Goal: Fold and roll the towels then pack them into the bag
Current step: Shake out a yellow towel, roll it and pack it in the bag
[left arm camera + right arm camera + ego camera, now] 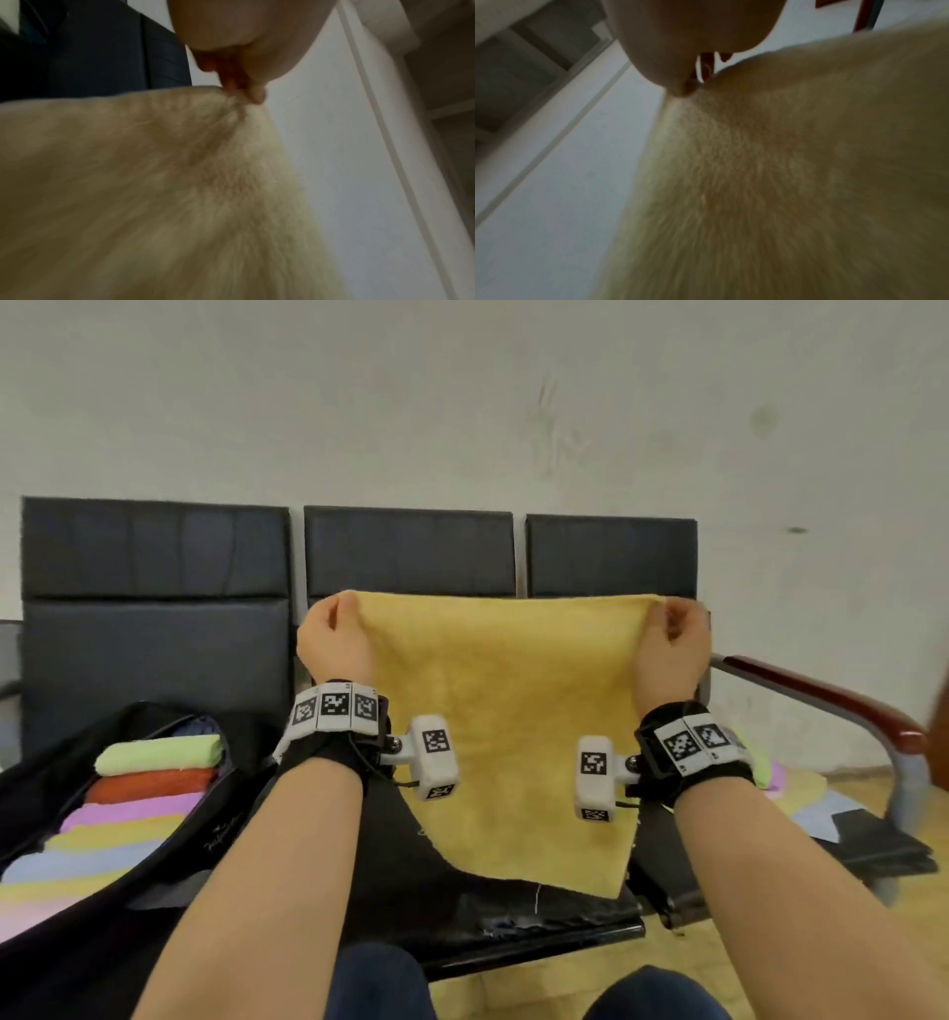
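Yellow towel (pixel 506 711) held up by its two top corners, spread flat and hanging in front of the middle seat of a bench (pixel 154 588) with dark padded seats. Left hand (pixel 331 636) pinching the top left corner, fingers curled round the cloth: grip closed on the towel. Right hand (pixel 670 634) pinching the top right corner in the same way, grip likewise closed on the towel. Top edge pulled fairly taut between the two hands, level with the lower part of the seat backs. Bottom edge hanging just over the front of the middle seat; cannot tell whether it touches the seat.

From the left wrist, fingertips (pixel 253 93) nipping a bunched corner of the towel (pixel 154 192), cloth fanning out below, much blurred. From the right wrist, the same: fingertips (pixel 686 89) closed on a corner of the towel (pixel 782 172), pale wall beside it.

On the left seat, an open black bag (pixel 46 793) with rolled towels (pixel 138 793) packed side by side: green, orange, pink, yellow, blue, then more yellow and pink toward the near end. On the right seat, a small pile of loose cloths (pixel 801 793) in pale colours, partly hidden behind the right wrist. Beyond it, a red-brown armrest (pixel 821 695) at the end of the bench.
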{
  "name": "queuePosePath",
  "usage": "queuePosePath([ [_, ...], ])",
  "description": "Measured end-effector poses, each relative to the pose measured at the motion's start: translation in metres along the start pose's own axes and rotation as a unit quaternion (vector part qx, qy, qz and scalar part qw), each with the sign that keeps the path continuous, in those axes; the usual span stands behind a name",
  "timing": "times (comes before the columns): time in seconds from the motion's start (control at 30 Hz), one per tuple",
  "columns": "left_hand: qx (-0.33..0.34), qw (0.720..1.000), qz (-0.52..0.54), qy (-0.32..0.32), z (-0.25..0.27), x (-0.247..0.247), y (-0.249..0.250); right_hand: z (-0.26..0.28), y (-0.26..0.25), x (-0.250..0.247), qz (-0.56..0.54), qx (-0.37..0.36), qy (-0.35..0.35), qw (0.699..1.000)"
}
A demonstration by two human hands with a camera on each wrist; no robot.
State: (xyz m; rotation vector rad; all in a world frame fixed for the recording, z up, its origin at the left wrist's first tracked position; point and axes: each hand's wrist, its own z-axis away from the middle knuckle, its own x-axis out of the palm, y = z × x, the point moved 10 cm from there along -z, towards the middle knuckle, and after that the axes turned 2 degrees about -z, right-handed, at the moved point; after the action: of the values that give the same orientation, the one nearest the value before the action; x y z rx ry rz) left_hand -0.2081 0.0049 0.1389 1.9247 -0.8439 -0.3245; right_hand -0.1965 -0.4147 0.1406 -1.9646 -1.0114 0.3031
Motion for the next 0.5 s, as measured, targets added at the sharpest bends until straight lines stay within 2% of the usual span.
queuePosePath([
  [0.03, -0.032, 0.997, -0.072, -0.006, 0.002, 0.000, -0.006, 0.002, 0.009, 0.006, 0.045, 0.031, -0.038, 0.998],
  [0.1, -0.064, 0.985, -0.158, -0.018, 0.011, 0.001, -0.006, 0.005, 0.022, 0.006, 0.050, 0.082, -0.062, 0.993],
  [0.17, -0.039, 0.990, -0.132, -0.031, 0.015, 0.008, 0.008, 0.005, 0.021, -0.008, 0.023, 0.096, -0.030, 0.995],
  [0.27, -0.013, 0.999, -0.040, -0.032, 0.013, 0.011, 0.022, 0.004, 0.003, -0.024, 0.017, 0.056, -0.001, 0.998],
  [0.5, 0.023, 0.998, -0.045, -0.034, 0.008, 0.009, 0.035, -0.008, -0.018, -0.035, 0.054, -0.006, -0.005, 0.999],
])
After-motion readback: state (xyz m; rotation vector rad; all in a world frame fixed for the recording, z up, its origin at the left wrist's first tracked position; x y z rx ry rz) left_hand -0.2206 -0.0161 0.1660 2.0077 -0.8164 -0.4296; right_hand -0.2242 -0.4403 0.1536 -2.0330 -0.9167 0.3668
